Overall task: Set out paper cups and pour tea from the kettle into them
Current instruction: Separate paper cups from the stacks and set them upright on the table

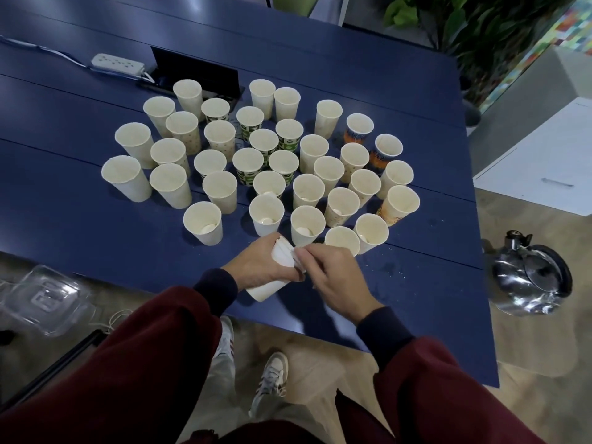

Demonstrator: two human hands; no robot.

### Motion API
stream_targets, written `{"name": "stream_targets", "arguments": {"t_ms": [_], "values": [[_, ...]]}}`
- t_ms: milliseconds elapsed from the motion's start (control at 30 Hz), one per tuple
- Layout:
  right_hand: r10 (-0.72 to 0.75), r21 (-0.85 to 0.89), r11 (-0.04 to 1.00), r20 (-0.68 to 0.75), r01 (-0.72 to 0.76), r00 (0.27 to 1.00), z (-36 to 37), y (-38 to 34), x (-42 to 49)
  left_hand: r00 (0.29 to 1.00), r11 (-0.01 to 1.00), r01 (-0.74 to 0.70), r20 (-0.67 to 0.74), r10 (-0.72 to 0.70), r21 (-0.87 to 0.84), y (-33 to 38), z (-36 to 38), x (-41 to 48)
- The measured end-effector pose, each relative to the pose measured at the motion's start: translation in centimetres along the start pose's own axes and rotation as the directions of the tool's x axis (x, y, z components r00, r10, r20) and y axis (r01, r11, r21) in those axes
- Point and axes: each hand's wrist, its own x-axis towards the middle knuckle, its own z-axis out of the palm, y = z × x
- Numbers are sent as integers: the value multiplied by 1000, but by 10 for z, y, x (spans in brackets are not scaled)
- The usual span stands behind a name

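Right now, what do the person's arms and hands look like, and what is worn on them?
The left hand and right hand are bare, with no gloves; no ring or watch shows. Both arms are in loose dark red sleeves, the left sleeve and the right sleeve, each ending at the wrist in a snug dark navy cuff.

Only one cam, head-worn, wide-angle: faces fwd & down over the blue table [80, 225], v. close above its near edge, paper cups [248, 161] spread mid-frame.
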Motion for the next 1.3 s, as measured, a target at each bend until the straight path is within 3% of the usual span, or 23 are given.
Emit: {"name": "stream_targets", "arguments": {"t_ms": [233,467,567,700,867,967,1067,1300], "values": [[14,-91,996,40,-10,999,16,-12,9,1000,999,-7,-22,8,44,-5,-6,-4],[-91,-298,950,29,96,995,17,-16,21,975,936,26,-218,54,350,-7,4,-3],[-110,-329,940,-47,89,993,13,-16,26,949,872,40,-293,121,489,-6,9,-4],[-138,-305,951,-249,58,959,-5,-8,32,916,930,22,-379,128,366,-25,4,-3],[-141,-153,984,-355,91,924,-14,16,14,788,834,67,-542,293,547,-46,-2,1],[-169,-179,977,-339,113,925,-9,30,1,747,852,52,-587,312,520,-40,-10,-4],[-190,-212,969,-302,128,934,-2,36,-6,768,891,83,-598,227,446,-35,-14,-5],[-212,-282,945,-146,165,966,12,43,-15,781,870,237,-617,93,432,-41,-8,-2]]}}
